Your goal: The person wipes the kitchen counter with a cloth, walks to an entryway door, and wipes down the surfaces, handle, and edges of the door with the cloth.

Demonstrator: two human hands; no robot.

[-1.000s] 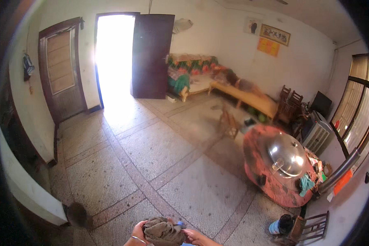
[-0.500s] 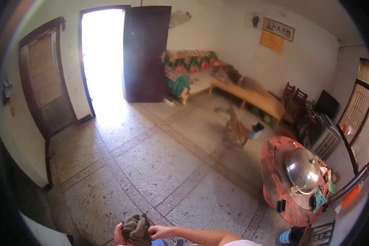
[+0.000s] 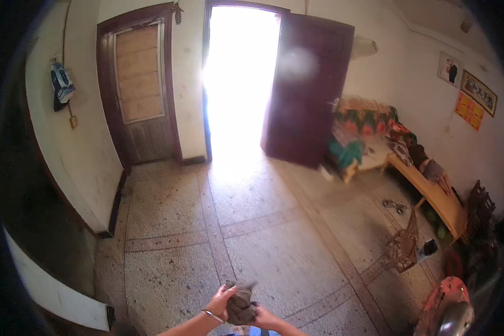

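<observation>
A bunched grey-brown cloth (image 3: 241, 304) is held in front of me at the bottom of the head view, above the speckled floor. My left hand (image 3: 220, 302), with a bracelet at its wrist, grips the cloth's left side with the thumb uppermost. On the lower right side, my right hand (image 3: 266, 318) is closed on the same cloth, its fingertips partly hidden by the folds. The cloth is crumpled, so I cannot make out what kind of garment or rag it is.
A dark red door (image 3: 311, 89) stands open beside a bright doorway (image 3: 242, 78). Left of it is a closed door (image 3: 140, 84). On the right are a sofa (image 3: 369, 120), a long wooden bench (image 3: 431, 187), a small chair (image 3: 403, 246) and a red table (image 3: 439, 297) with a metal lid.
My view has swung left, so the doors and furniture sit further right. Both hands keep hold of the cloth; my left hand and forearm now show more fully.
</observation>
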